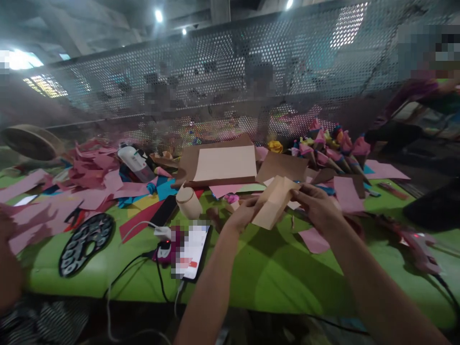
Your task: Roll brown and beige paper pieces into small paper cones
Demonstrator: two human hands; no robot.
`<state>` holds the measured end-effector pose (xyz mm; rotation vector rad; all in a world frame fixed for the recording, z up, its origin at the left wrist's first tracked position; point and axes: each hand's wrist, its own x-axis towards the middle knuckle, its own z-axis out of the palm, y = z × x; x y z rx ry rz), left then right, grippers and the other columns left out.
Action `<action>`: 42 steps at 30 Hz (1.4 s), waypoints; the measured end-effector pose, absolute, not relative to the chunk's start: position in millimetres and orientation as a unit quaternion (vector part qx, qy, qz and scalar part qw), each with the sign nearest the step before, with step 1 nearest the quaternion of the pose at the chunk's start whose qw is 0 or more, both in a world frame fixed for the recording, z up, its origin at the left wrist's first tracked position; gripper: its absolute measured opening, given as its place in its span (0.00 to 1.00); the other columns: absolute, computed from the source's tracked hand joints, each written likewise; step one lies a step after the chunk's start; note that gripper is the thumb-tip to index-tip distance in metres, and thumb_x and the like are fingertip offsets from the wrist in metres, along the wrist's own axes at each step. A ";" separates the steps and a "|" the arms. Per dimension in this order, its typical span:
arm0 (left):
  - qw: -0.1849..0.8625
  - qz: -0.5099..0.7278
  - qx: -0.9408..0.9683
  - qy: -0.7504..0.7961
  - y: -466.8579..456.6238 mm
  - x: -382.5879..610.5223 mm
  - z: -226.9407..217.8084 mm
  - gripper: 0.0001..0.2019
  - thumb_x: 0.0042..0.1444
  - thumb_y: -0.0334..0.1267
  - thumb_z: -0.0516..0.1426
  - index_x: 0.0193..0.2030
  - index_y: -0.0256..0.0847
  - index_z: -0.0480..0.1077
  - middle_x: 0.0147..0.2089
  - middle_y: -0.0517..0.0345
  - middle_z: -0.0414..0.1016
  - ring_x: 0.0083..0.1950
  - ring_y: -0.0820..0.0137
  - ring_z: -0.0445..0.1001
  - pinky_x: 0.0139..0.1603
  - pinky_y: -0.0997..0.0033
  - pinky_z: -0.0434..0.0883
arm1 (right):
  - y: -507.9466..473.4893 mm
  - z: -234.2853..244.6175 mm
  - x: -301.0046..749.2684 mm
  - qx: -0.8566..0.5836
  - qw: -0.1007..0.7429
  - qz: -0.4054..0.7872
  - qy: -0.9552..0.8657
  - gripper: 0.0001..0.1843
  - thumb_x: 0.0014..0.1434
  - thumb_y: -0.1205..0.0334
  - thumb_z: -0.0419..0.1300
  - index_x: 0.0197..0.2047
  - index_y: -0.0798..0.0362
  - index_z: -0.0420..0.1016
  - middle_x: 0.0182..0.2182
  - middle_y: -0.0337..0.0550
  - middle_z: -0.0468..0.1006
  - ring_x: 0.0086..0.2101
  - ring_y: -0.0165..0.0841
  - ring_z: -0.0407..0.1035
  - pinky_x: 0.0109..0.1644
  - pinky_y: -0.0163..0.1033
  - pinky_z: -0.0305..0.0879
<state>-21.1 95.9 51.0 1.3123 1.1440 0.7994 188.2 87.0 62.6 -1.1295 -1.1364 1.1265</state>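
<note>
Between my two hands is a folded piece of brown paper (273, 203), creased lengthwise and held tilted above the green tabletop (273, 268). My left hand (245, 215) grips its left edge, the fingers partly behind the paper. At the upper right corner, my right hand (316, 203) pinches it with thumb and fingers. A pink paper piece (314, 240) lies below my right hand. Just behind the held sheet rest brown paper (282, 166) and a cream sheet (226, 163) in an open brown wrapper.
A phone (196, 251) and a purple power adapter (167, 251) with cables lie left of my arms. A glue gun (413, 244) sits at right, a tape roll (189, 202) and black palette (86, 244) at left. Paper flower cones (330, 148) stand behind. Another person's arm (9, 258) shows at left.
</note>
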 end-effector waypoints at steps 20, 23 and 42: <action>0.582 0.534 0.424 0.442 106.5 -27.3 54.1 0.13 0.42 0.41 0.70 0.34 0.38 0.77 0.32 0.57 0.80 0.32 0.68 0.75 0.39 0.68 0.71 | 83.0 68.1 193.9 -0.494 0.493 0.559 -0.447 0.17 0.40 0.56 0.75 0.36 0.46 0.81 0.33 0.41 0.84 0.26 0.36 0.74 0.29 0.41 0.72; 0.601 0.583 0.354 0.418 105.5 -27.1 56.2 0.21 0.37 0.42 0.73 0.38 0.38 0.76 0.34 0.56 0.81 0.33 0.69 0.76 0.39 0.68 0.72 | 81.8 67.9 188.7 -0.498 0.519 0.556 -0.417 0.18 0.39 0.60 0.76 0.36 0.47 0.81 0.33 0.39 0.84 0.26 0.34 0.74 0.28 0.38 0.72; 0.602 0.527 0.398 0.448 103.0 -20.5 41.0 0.13 0.47 0.47 0.66 0.36 0.41 0.79 0.38 0.53 0.81 0.42 0.64 0.77 0.46 0.66 0.72 | 84.1 69.1 178.4 -0.522 0.565 0.537 -0.346 0.21 0.35 0.52 0.76 0.32 0.49 0.77 0.25 0.38 0.80 0.23 0.34 0.72 0.27 0.39 0.69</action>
